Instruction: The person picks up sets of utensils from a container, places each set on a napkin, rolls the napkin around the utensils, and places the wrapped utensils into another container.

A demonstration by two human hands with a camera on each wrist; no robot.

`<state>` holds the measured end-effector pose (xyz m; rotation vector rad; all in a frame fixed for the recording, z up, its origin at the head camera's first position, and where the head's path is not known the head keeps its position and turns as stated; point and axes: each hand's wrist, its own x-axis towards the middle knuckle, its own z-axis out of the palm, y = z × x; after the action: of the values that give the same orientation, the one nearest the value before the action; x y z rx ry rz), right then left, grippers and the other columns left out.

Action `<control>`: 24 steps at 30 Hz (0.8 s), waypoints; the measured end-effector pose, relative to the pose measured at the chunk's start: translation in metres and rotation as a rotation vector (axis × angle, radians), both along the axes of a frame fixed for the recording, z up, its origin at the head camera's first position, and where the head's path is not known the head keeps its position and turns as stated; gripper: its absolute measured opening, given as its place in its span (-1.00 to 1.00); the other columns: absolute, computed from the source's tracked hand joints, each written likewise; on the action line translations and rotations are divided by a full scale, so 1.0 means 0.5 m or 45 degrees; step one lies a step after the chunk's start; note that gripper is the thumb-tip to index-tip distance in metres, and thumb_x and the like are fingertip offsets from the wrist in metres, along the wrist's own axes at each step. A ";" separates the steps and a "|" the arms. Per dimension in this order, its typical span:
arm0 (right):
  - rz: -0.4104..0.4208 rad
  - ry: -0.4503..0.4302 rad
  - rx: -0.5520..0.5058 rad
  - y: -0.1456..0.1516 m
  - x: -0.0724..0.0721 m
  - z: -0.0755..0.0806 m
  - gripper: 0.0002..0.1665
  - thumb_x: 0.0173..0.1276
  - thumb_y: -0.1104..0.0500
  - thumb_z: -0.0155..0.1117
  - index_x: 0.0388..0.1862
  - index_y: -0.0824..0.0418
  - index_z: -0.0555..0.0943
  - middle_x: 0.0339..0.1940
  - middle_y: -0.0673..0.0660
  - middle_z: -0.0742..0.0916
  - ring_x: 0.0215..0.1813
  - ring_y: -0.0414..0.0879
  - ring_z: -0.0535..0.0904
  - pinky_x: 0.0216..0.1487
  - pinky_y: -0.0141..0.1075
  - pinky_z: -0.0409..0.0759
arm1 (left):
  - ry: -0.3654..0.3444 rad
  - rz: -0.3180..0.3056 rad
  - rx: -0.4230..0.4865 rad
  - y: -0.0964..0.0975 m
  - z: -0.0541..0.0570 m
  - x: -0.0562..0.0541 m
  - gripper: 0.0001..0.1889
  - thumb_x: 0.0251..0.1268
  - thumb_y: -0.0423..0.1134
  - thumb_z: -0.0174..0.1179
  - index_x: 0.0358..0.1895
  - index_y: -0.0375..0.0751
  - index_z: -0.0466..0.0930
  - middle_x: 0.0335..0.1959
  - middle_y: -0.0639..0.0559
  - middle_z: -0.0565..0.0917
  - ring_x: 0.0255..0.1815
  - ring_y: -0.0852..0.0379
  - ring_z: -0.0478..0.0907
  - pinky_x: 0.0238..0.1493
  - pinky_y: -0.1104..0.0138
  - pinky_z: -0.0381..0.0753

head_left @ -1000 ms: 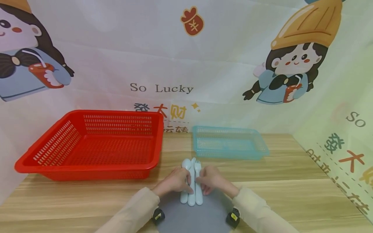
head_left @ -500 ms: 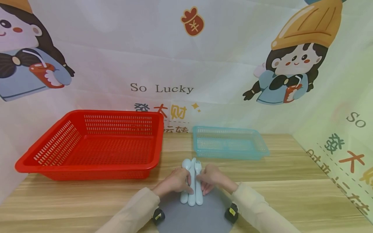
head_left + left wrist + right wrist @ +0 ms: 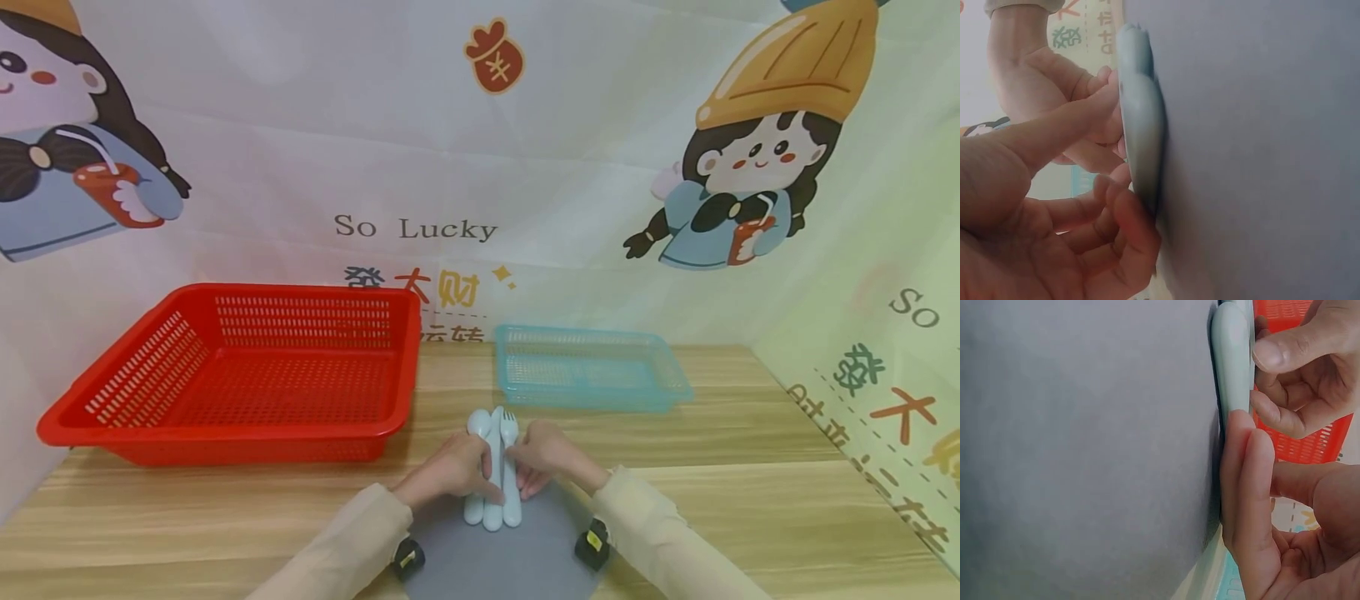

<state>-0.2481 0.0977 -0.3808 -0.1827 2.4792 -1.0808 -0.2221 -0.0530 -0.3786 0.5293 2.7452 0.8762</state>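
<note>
Mat (image 3: 498,571) in grey lies nearest you, with the handles of spoon (image 3: 478,422), knife (image 3: 492,518) and fork (image 3: 512,504) side by side over it. Your left grip (image 3: 459,465) bends its fingers at the spoon, thumb across; I cannot tell whether it pinches. Your right grip (image 3: 546,460), straight-fingered, presses the fork's outer side, likely to square the row. Both angle inward. Beyond sit a red basket (image 3: 225,434) and blue basket (image 3: 585,401).

Staged-looking tabletop booth, room type unclear: wood-grain table (image 3: 750,508), cartoon-print cloth (image 3: 570,208) behind and along both sides, grey mat (image 3: 501,562).
</note>
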 end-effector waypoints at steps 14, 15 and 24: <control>0.034 0.006 0.007 0.001 -0.001 -0.003 -0.62 0.27 0.26 0.05 -0.71 0.42 0.53 -0.83 0.16 0.59 -0.77 -0.10 0.55 -0.66 -0.34 0.55 | -0.032 0.030 -0.025 0.008 -0.005 -0.004 -0.69 -0.24 -0.23 0.44 -0.62 -0.23 0.42 -0.73 0.08 0.37 -0.60 0.17 0.28 -0.61 0.45 0.24; 0.035 0.006 0.005 0.002 -0.001 -0.004 -0.62 0.27 0.26 0.05 -0.70 0.42 0.53 -0.82 0.16 0.59 -0.77 -0.09 0.55 -0.65 -0.34 0.55 | -0.032 0.032 -0.028 0.008 -0.004 -0.003 -0.69 -0.24 -0.22 0.44 -0.62 -0.23 0.42 -0.73 0.08 0.38 -0.59 0.17 0.28 -0.61 0.45 0.24; 0.033 -0.008 -0.009 0.002 0.003 -0.002 -0.62 0.27 0.25 0.06 -0.70 0.43 0.52 -0.82 0.16 0.59 -0.77 -0.10 0.55 -0.65 -0.34 0.55 | -0.053 -0.029 -0.106 0.008 0.006 0.006 -0.54 -0.43 -0.11 0.51 -0.56 -0.19 0.36 -0.67 0.08 0.32 -0.58 0.17 0.26 -0.61 0.43 0.21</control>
<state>-0.2467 0.0987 -0.3818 -0.2126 2.4610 -1.0779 -0.2192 -0.0491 -0.3758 0.5200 2.7190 0.7551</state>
